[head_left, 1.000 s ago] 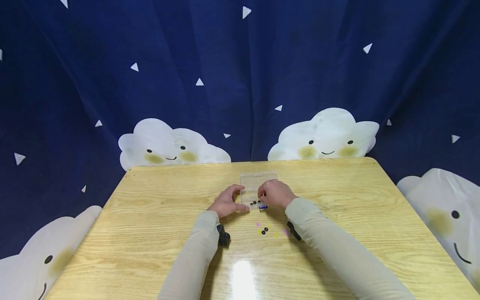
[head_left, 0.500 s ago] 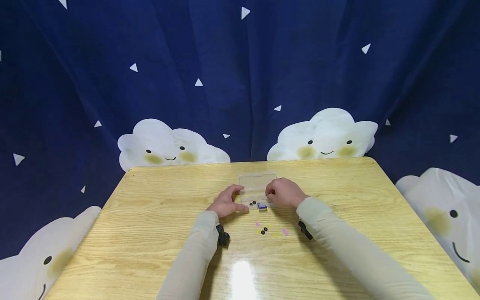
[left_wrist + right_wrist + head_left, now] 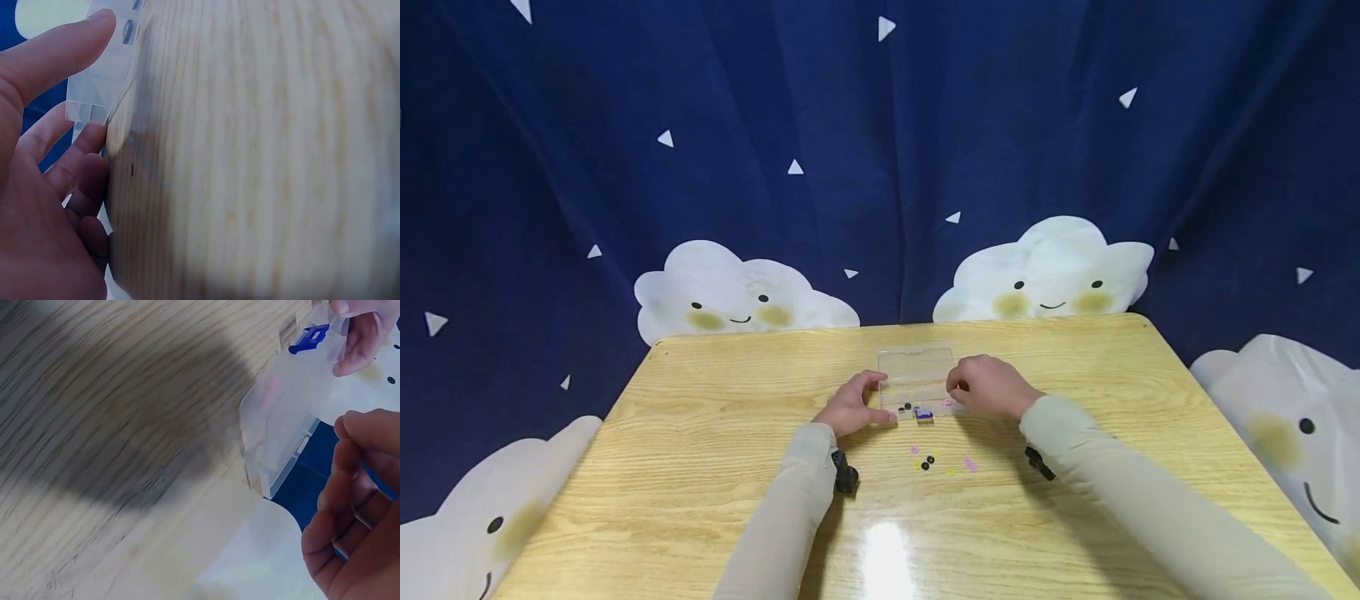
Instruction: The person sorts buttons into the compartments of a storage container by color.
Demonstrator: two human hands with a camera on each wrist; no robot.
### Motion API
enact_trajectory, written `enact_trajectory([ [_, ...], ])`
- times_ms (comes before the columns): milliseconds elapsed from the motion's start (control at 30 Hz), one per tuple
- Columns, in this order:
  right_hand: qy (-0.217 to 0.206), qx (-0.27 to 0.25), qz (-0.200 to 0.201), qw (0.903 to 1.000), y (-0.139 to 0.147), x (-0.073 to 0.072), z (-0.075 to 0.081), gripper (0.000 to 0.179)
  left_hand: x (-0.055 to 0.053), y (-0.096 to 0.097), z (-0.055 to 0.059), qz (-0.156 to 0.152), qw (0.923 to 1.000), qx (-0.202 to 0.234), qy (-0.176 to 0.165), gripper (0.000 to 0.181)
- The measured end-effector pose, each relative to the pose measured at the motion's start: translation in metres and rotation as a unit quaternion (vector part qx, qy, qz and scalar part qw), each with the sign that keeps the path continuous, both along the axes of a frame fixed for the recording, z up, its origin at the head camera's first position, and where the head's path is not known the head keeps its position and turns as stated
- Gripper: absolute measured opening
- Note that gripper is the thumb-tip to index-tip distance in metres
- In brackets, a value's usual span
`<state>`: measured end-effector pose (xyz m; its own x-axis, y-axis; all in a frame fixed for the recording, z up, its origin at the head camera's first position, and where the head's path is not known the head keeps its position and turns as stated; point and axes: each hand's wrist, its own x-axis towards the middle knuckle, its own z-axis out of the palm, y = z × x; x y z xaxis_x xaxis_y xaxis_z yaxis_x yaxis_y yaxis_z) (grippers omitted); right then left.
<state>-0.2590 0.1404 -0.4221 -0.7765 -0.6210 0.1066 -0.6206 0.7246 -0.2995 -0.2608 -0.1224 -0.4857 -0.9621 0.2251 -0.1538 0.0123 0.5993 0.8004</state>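
Note:
A clear plastic box (image 3: 887,400) with compartments sits with its lid (image 3: 917,363) raised at the back and a blue latch (image 3: 310,339) in front. Small black, yellow and pink pieces lie inside. My left hand (image 3: 852,404) grips the box's left end, thumb at the front corner and fingers behind. My right hand (image 3: 988,386) is over the right end, just above a pink piece (image 3: 947,402). Its thumb and index fingertips (image 3: 351,419) meet, the other fingers curled; I cannot tell whether a tiny piece is pinched there.
Loose pieces lie on the wooden table (image 3: 715,467) in front of the box: two black round pieces (image 3: 928,462), a pink piece (image 3: 971,464) and several small yellow and pink ones. A navy curtain (image 3: 850,125) with white clouds hangs behind the far edge.
My right hand has moved right along the box, from the middle to its right end, uncovering the blue latch and a pink piece inside. The left hand keeps its grip.

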Motion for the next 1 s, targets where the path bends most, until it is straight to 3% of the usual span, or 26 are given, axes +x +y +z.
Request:
enact_trajectory([
  [233, 0.018, 0.010, 0.007, 0.9998, 0.006, 0.002, 0.001, 0.035, -0.001, -0.001, -0.001, 0.002, 1.0000, 0.002, -0.005, 0.075],
  [433, 0.009, 0.023, 0.007, 0.9997, 0.004, 0.009, -0.002, 0.018, 0.000, -0.001, -0.001, 0.000, 1.0000, 0.000, -0.004, 0.076],
  [1000, 0.021, 0.016, 0.082, 0.9963, -0.002, 0.033, -0.011, 0.011, 0.001, -0.002, -0.001, -0.004, 1.0000, 0.003, -0.003, 0.075],
])
